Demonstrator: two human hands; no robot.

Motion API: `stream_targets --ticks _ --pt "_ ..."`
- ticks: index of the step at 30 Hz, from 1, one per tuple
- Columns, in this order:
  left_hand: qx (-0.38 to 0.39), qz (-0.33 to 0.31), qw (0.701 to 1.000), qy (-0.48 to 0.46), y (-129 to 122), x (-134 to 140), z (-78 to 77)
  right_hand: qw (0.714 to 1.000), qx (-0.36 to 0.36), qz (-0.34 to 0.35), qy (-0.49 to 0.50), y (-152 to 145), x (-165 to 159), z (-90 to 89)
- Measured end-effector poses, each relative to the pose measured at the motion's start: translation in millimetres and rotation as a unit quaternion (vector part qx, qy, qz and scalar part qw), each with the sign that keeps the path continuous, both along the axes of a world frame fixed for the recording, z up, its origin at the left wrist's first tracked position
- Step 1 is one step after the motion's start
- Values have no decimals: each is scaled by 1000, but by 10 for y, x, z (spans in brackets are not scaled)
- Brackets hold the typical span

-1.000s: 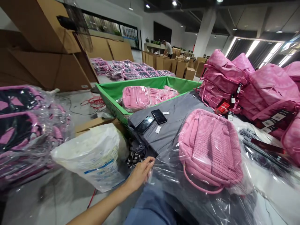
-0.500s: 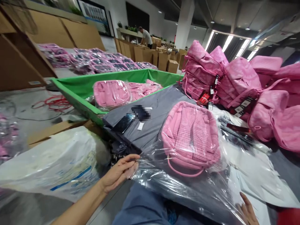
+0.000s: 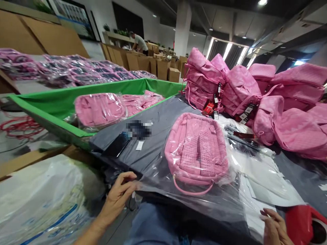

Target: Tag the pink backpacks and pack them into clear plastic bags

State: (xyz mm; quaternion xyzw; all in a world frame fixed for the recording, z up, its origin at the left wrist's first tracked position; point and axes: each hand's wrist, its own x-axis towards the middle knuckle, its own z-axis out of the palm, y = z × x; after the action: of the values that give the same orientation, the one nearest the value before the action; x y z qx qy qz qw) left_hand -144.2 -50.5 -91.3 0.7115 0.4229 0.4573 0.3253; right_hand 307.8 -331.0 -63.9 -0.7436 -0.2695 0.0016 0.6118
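Note:
A pink backpack (image 3: 199, 149) lies inside a clear plastic bag (image 3: 155, 182) on the dark-covered table, its carry loop toward me. The bag's mouth is stretched flat along the table's near edge. My left hand (image 3: 120, 194) pinches the left corner of this mouth between thumb and fingers. At the lower right, my right hand (image 3: 276, 226) is closed, thumb against fingers, where the film's right corner runs. White sheets (image 3: 255, 207) lie beneath the film there.
Stacked pink backpacks (image 3: 240, 88) stand at the back right, and a red object (image 3: 298, 223) sits by my right hand. A green-lined bin (image 3: 48, 98) holds bagged backpacks. A phone (image 3: 117, 144) lies on the table. Far back, a person (image 3: 139, 42) bends over cartons.
My view has swung right. The bag's mouth is now pulled straighter and flatter, and my right fingers, spread before, have closed. My left hand still pinches the film.

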Motion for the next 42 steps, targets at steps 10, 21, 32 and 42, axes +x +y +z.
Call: stream_targets --ticks 10,21,32,42 --pt "-165 73 977 -110 109 288 -215 991 29 -78 107 698 -355 53" --pt "292 -98 944 121 -96 938 539 992 40 -58 108 736 -461 161" --pt "268 -203 919 206 -82 1155 753 989 77 -51 116 748 -405 85" --pt "80 -317 926 188 279 1354 993 988 -11 -38 150 807 -354 126"
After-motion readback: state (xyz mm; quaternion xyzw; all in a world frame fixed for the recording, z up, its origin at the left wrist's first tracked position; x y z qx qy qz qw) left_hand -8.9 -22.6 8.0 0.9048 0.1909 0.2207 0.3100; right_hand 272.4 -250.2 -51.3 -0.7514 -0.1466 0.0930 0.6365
